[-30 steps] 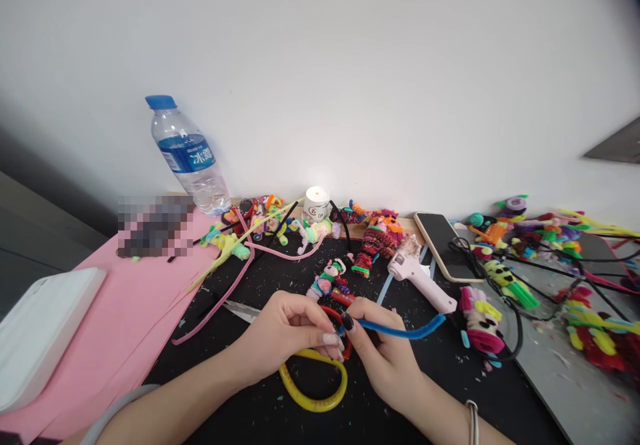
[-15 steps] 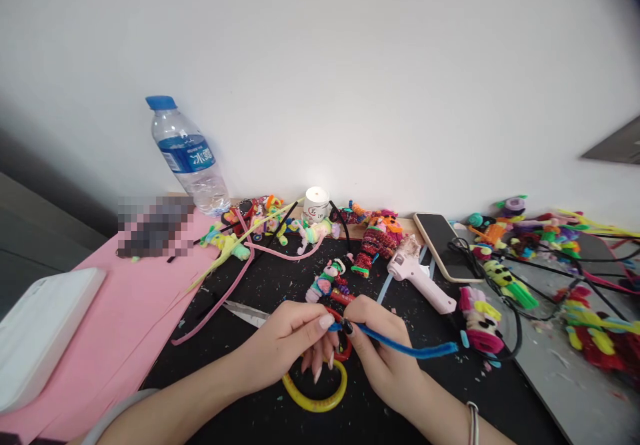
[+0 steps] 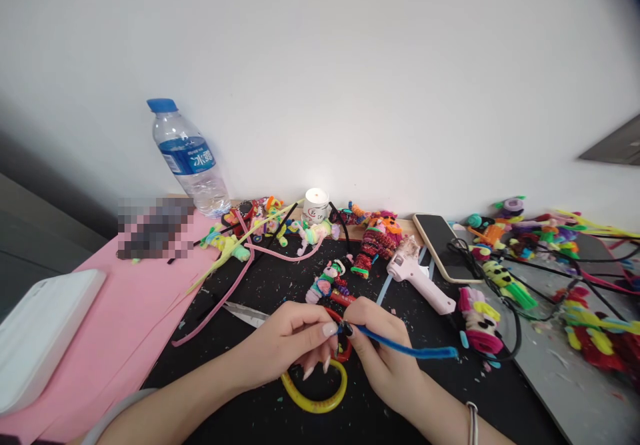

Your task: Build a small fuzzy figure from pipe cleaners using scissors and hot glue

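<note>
A blue pipe cleaner runs out to the right from between my two hands. My left hand pinches its left end between thumb and fingertips. Close beside it, my right hand grips the same pipe cleaner with thumb and forefinger. Beneath both hands lie scissors with a yellow handle loop and a red one; their blades point left, partly hidden by my left hand. Just beyond my fingers is a small pipe-cleaner figure in pink, green and blue.
A pale pink glue gun and a phone lie to the right. Several pipe-cleaner figures, such as a pink-and-yellow one, line the back and right. A water bottle, paper cup and white box stand around the pink paper.
My fingertips have shifted slightly at the left end of the blue pipe cleaner, with the thumbs closer together. Everything else stays in place.
</note>
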Action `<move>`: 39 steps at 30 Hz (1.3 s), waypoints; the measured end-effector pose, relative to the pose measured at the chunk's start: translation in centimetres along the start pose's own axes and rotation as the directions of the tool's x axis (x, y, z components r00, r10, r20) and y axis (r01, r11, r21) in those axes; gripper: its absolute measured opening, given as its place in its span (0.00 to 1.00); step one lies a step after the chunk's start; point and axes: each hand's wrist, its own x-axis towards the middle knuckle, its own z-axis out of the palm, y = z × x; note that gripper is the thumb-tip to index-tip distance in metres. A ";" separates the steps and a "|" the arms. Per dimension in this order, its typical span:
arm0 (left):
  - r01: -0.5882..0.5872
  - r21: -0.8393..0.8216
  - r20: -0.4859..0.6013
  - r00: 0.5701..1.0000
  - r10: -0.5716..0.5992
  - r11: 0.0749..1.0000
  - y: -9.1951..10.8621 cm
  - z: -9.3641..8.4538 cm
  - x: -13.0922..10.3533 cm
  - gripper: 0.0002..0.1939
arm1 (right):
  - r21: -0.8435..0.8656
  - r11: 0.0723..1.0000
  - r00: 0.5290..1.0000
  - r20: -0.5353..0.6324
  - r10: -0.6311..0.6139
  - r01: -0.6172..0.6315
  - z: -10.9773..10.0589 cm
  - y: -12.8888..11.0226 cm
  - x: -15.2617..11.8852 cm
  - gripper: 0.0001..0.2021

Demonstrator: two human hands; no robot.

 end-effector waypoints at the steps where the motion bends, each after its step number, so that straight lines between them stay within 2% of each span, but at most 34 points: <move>1: -0.016 0.001 -0.009 1.000 0.016 1.000 0.1 0.0 0.0 0.19 | -0.005 1.000 1.000 -0.016 -0.003 0.002 0.0 0.0 0.0 0.08; 5: -0.044 -0.001 -0.024 0.999 0.044 0.999 0.2 0.1 0.1 0.19 | -0.033 0.999 0.998 -0.065 -0.016 0.014 -0.1 0.0 0.0 0.07; 10: -0.041 0.022 -0.029 0.999 0.042 0.999 0.3 0.1 0.1 0.17 | -0.061 0.998 0.998 -0.055 -0.030 0.026 -0.1 0.1 0.0 0.07; 17: -0.104 0.209 -0.057 0.991 0.118 0.972 0.4 0.0 -0.1 0.18 | -0.084 0.996 0.999 -0.022 -0.033 0.031 -0.1 -0.1 0.2 0.07; 19: -0.103 0.250 -0.074 0.989 0.125 0.963 0.4 -0.1 -0.2 0.19 | -0.106 0.994 1.000 -0.030 0.006 -0.009 0.0 -0.1 0.1 0.06; 21: -0.100 0.257 -0.139 0.980 0.139 0.961 0.5 -0.4 -0.2 0.18 | -0.158 0.984 0.996 -0.058 0.068 -0.076 0.2 -0.1 0.0 0.08; 23: -0.105 0.244 -0.276 0.946 0.173 0.964 0.6 -0.8 -0.1 0.18 | -0.248 0.964 0.995 -0.030 0.093 -0.098 0.5 -0.3 -0.1 0.10; 26: -0.135 0.225 -0.505 0.831 0.234 0.965 0.8 -1.5 0.2 0.16 | -0.387 0.922 0.984 0.171 0.056 0.015 1.0 -0.9 -0.3 0.08; 28: -0.159 0.217 -0.593 0.763 0.259 0.963 0.8 -1.9 0.5 0.16 | -0.448 0.893 0.959 0.272 0.079 0.053 1.5 -1.4 -0.3 0.12; 30: -0.169 0.207 -0.637 0.724 0.264 0.964 0.8 -2.2 0.7 0.16 | -0.500 0.866 0.948 0.285 0.140 0.022 2.1 -1.7 -0.5 0.18; 33: -0.182 0.200 -0.659 0.702 0.270 0.963 0.7 -2.5 0.9 0.16 | -0.558 0.829 0.938 0.274 0.213 -0.026 2.9 -1.8 -0.8 0.21; 36: -0.218 0.195 -0.670 0.683 0.292 0.956 0.6 -2.9 1.0 0.15 | -0.590 0.805 0.921 0.281 0.270 -0.056 3.2 -2.0 -1.1 0.21; 39: -0.269 0.193 -0.699 0.638 0.325 0.944 0.5 -3.4 1.1 0.14 | -0.588 0.797 0.894 0.270 0.357 -0.141 2.7 -2.5 -0.9 0.17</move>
